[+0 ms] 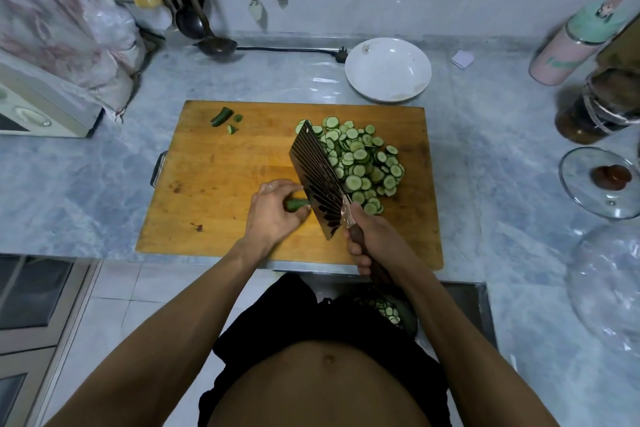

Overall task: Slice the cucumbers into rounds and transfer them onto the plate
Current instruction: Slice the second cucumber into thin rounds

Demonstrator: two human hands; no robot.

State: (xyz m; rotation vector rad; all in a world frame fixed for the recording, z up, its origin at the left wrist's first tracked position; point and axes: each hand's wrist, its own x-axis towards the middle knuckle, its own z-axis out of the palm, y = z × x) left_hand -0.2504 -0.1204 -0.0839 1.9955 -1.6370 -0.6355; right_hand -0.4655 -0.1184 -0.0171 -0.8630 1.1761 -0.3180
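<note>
On the wooden cutting board (214, 184) my left hand (273, 211) grips a short green cucumber stub (297, 204) with curled fingers. My right hand (367, 239) holds the dark handle of a wide cleaver (317, 177), whose blade stands on the board right against the stub. A heap of cucumber rounds (363, 163) lies to the right of the blade. Cut cucumber ends (223, 118) sit at the board's far left corner. A white plate (388, 69) stands behind the board, with no slices on it.
A ladle (214, 42) and a black plug (341, 54) lie near the wall. A pink bottle (571, 48), a dark jar (595, 107) and glass lids (602, 180) stand at the right. A white appliance (38, 111) sits at the left. A pan with slices (391, 312) shows below the counter edge.
</note>
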